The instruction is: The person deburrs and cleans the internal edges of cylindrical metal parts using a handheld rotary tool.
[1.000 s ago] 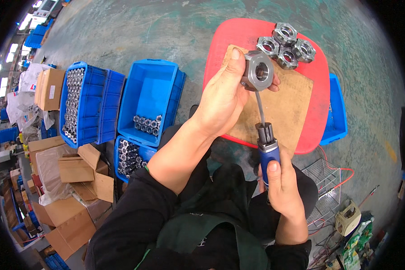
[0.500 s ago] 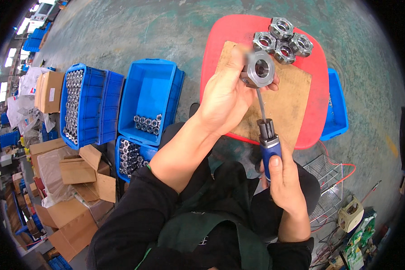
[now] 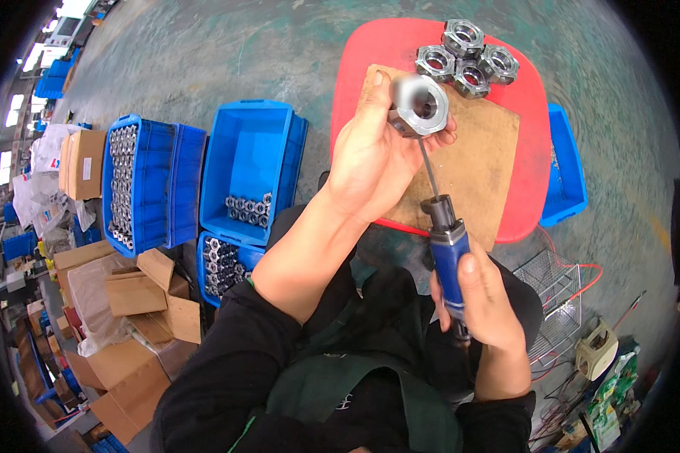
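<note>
Left hand (image 3: 363, 162): closed on one steel hex nut (image 3: 409, 115), pinched between thumb and fingers; bored face turned up.
Nut position: held over the brown board (image 3: 480, 162), slightly left of bench centre, nearer far edge than near edge; part of face blurred.
Right hand (image 3: 487, 302): wrapped around the blue hand tool (image 3: 449, 264), thumb along its body; held out past near edge of bench.
Tool shaft: thin, pointed up and slightly left at nut's lower side; tip hidden, contact with nut cannot be told.
Board: laid on the red bench (image 3: 533, 174), extended to near edge.
Loose nuts (image 3: 465, 53): four, grouped by far edge toward far right corner, packed close together.
Right of bench: blue bin (image 3: 574, 170) partly covered by right edge; wire basket (image 3: 548, 309) set lower, off near right corner, red hose (image 3: 593, 279) run beside it.
Left of bench: blue crate (image 3: 253, 162) on floor, nuts lined up at its near end; stacked crates (image 3: 155, 185) beside it, top one filled with nuts in rows.
</note>
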A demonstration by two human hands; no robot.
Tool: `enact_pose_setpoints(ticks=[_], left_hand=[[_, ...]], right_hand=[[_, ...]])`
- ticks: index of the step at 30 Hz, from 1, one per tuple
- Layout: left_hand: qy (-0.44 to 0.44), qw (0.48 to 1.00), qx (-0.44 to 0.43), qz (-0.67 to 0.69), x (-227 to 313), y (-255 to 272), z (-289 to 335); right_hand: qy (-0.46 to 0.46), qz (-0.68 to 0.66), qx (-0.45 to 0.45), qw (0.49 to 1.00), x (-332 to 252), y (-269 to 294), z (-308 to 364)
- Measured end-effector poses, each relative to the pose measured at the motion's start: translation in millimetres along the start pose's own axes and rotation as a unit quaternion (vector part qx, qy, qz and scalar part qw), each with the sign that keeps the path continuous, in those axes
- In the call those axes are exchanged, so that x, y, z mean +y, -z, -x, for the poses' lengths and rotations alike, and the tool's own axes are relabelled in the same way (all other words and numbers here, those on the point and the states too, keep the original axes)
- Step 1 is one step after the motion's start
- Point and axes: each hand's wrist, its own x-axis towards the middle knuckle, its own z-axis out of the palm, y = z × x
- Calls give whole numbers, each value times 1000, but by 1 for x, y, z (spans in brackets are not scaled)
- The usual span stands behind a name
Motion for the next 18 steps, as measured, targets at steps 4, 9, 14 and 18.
enact_pose_setpoints(ticks=[4,9,14,18], left_hand=[[9,998,25,57,7,-3,0],[23,998,4,52,13,4,-4],[-5,996,81,-31,19,4,-8],[-34,991,120,-49,17,0,-6]], right_hand=[[-57,-246,-142,957,-3,8,2],[-39,-192,-100,975,1,7,5],[-14,-95,-56,994,5,10,8],[-3,-89,-56,994,6,9,13]])
